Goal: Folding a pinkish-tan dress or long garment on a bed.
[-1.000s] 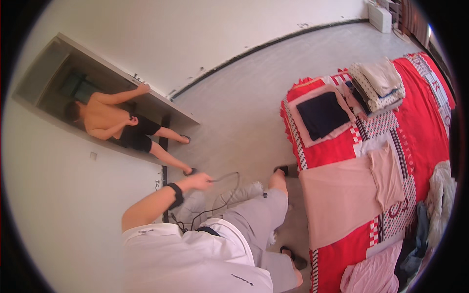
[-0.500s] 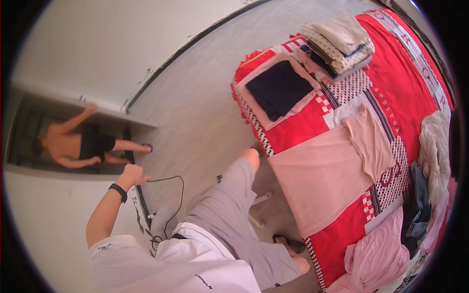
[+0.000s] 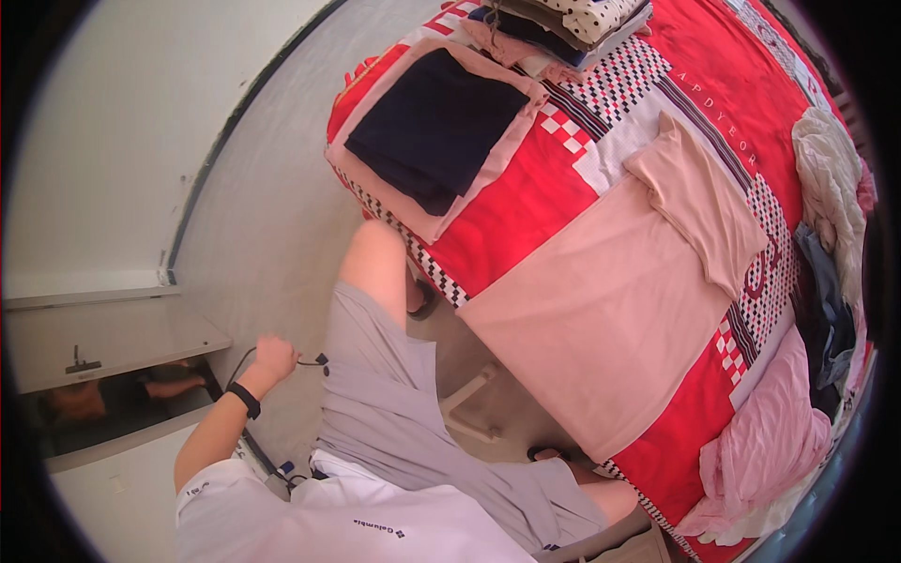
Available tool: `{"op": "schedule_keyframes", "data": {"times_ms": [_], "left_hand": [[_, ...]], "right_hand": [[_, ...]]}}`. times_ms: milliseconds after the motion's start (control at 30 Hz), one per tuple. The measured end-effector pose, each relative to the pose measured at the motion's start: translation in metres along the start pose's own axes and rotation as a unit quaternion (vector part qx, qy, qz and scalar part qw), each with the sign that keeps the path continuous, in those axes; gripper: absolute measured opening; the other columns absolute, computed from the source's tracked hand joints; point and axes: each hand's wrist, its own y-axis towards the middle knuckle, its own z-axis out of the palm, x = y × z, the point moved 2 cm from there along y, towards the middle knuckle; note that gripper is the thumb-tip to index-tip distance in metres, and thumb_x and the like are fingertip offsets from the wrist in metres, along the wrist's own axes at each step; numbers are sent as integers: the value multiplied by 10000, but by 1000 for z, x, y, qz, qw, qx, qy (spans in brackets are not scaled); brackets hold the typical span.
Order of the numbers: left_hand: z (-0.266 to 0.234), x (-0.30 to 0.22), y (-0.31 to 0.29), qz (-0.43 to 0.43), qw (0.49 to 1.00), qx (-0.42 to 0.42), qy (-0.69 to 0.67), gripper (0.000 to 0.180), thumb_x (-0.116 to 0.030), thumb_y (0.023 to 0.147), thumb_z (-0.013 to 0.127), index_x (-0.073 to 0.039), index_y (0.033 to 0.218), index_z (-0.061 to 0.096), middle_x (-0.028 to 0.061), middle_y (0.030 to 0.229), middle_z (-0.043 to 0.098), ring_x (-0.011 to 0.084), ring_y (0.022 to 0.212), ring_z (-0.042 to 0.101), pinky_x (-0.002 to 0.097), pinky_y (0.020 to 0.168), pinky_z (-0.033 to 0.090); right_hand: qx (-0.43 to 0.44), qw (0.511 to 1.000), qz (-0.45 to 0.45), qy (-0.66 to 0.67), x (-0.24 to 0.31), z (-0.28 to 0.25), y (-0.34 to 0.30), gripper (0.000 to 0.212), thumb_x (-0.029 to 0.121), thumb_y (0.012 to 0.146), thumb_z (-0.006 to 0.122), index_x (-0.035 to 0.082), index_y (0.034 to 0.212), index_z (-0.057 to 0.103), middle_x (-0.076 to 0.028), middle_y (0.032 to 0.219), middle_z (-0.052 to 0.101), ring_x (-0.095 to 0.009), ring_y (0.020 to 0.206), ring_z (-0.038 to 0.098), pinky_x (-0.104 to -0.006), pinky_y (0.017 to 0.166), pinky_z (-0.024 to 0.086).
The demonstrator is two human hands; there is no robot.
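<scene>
My left hand [image 3: 275, 357], with a black band on the wrist, is closed around a thin black cable [image 3: 308, 363] beside my grey shorts. A small dark piece sits at the cable's end by the shorts. My right hand is out of view. To the right, a pale pink garment [image 3: 591, 319] lies spread flat on a red patterned bedspread [image 3: 526, 220], its upper part turned over in folds. Farther off, a folded navy garment [image 3: 436, 127] rests on a folded pink one [image 3: 441, 220].
Beyond these stands a stack of folded clothes [image 3: 572, 33]. Along the right lie a crumpled pink garment [image 3: 770, 432], jeans [image 3: 826, 310] and a rumpled white garment [image 3: 831, 178]. At the left, a partly open door [image 3: 122, 338] half hides another person [image 3: 80, 403].
My view has shifted, with the bed appearing nearer. The door has swung further across the doorway, hiding most of the other person. My left hand keeps the cable, now beside my shorts.
</scene>
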Motion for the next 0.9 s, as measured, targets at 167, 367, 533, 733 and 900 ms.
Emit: {"op": "schedule_keyframes", "data": {"times_ms": [167,367,533,733,900], "left_hand": [[26,-24,41,-10,999,-17,-50,382,-436,886,610,-82,839,748,132,871,712,299,887,669,450,776,482],[88,-15,52,-18,941,-72,-330,361,-387,867,648,-48,787,742,222,767,670,395,785,665,450,704,540],[67,-30,52,96,953,-122,-261,331,-357,872,621,-57,788,731,210,744,667,394,742,659,462,683,535],[34,-35,56,229,954,-181,-70,252,-317,889,589,-87,861,689,167,766,684,346,737,681,481,669,524],[-107,10,55,139,891,-404,-156,200,-239,936,537,-73,924,648,170,788,675,355,740,665,479,627,504]], "right_hand": [[0,998,46,52,-27,7,-19,358,296,915,612,10,1126,662,-122,1093,679,-308,791,688,-404,732,578],[-41,979,72,188,-5,41,-63,361,298,914,613,7,1122,665,-120,1092,681,-309,779,691,-405,725,580],[-87,944,83,307,-17,88,-85,364,300,914,613,4,1118,667,-118,1092,683,-310,768,693,-406,719,582],[-115,906,49,405,1,118,-85,368,303,913,614,1,1114,670,-116,1091,686,-311,756,696,-406,712,585],[-127,875,17,466,12,121,-93,371,305,912,614,-2,1111,672,-114,1090,688,-312,745,699,-407,706,587]]}}
